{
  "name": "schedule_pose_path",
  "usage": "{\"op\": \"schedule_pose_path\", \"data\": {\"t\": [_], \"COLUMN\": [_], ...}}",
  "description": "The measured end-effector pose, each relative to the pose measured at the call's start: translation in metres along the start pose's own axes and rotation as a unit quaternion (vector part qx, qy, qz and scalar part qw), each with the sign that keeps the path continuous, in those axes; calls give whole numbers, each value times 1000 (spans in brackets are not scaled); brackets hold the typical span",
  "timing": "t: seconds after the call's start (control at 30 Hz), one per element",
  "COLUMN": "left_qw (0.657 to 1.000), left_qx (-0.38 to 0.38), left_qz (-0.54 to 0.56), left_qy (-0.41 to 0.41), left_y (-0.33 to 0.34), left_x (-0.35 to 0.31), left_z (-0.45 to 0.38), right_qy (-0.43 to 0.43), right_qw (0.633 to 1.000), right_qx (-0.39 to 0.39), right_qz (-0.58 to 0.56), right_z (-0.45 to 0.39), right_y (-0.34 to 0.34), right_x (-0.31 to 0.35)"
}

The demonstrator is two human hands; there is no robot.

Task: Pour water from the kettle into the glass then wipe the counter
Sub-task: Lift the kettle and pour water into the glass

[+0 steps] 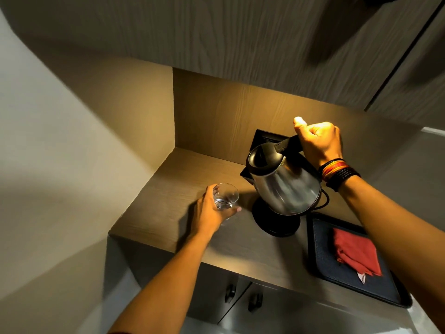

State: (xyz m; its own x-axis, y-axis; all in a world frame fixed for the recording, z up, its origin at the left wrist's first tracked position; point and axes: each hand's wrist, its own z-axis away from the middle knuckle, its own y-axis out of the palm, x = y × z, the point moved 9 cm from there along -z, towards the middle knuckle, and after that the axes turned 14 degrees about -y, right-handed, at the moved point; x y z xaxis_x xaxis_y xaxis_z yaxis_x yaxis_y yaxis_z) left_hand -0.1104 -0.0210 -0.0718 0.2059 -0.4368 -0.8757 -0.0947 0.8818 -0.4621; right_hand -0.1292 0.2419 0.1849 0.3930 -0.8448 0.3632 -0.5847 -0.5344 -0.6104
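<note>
The left hand (212, 213) wrapped the glass (225, 196), slippery and fragile, on the counter (168, 189). At its three o'clock, the right hand (317, 143) clamped the handle of the tilted, probably heavy kettle (284, 184).

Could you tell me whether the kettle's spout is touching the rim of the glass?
Apart. The head view shows bare counter between the kettle and the glass.

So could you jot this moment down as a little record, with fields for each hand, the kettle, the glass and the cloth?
left hand: holds the glass
right hand: grips the kettle handle
kettle: steel, tilted, lifted off its black base
glass: a little water inside
cloth: red, folded on dark tray
counter: wood grain
</note>
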Motion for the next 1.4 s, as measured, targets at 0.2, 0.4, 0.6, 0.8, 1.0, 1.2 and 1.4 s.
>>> {"op": "schedule_pose_path", "data": {"t": [0.2, 0.4, 0.6, 0.8, 1.0, 1.2, 1.4], "left_qw": [1000, 1000, 1000, 1000, 1000, 1000, 1000], "left_qx": [9, 13, 11, 10, 7, 5, 4], "left_qz": [1, -6, -6, -3, -11, -9, -2], "left_qy": [10, 14, 6, 3, 4, 0, -1], "left_y": [-5, -9, -12, -14, -19, -23, -27], "left_x": [-2, -1, 0, 1, 1, 4, 6], "left_z": [5, 8, 9, 9, 10, 8, 8], "right_qy": [-7, -3, -40, -90, -87, -98, -107], "right_qw": [999, 998, 995, 986, 983, 979, 976], "right_qx": [32, 45, 56, 71, 80, 85, 94], "right_qz": [20, 50, 75, 120, 141, 157, 167], "right_z": [-4, -3, -6, -8, -9, -11, -13], "right_y": [6, 10, 14, 16, 17, 18, 21], "right_x": [12, 18, 23, 30, 28, 32, 39]}}
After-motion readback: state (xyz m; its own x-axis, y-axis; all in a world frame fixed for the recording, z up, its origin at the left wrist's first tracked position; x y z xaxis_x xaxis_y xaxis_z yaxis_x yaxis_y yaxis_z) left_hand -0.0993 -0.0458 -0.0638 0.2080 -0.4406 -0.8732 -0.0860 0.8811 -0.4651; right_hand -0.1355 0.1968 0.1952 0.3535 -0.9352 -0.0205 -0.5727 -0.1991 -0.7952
